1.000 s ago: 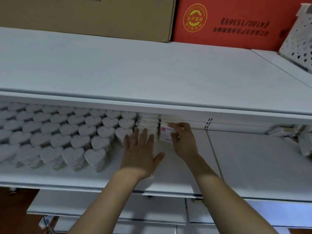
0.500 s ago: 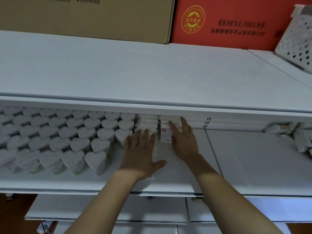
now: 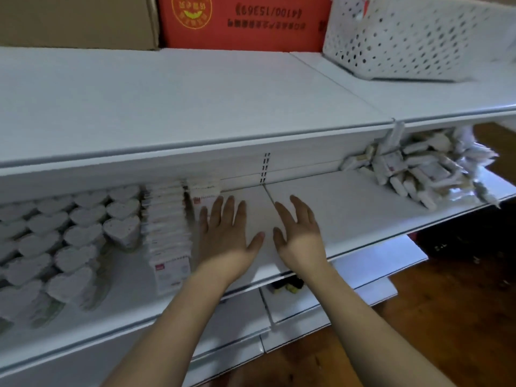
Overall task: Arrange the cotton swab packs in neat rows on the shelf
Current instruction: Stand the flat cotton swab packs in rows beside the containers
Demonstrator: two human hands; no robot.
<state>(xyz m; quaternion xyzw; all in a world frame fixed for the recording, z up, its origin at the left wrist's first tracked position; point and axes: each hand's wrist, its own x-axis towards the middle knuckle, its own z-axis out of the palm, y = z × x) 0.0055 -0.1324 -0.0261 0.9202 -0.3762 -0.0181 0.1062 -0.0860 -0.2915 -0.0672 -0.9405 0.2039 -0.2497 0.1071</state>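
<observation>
Two white shelves (image 3: 195,107) are stacking one above the other, the top one carrying a brown carton (image 3: 75,20), a red carton (image 3: 245,20) and a perforated white basket (image 3: 413,37), the lower shelf (image 3: 349,208) holding heart-shaped packs (image 3: 69,238) in rows at left and a loose pile of packs (image 3: 418,169) lying far right. Flat cotton swab packs (image 3: 167,227) are standing in neat rows just right of the hearts, a second short row (image 3: 203,191) sitting behind. Left hand (image 3: 226,236) is resting flat, fingers straight, fingertips touching that short row; right hand (image 3: 298,233) is hovering spread and relaxed beside it, gripping nothing.
</observation>
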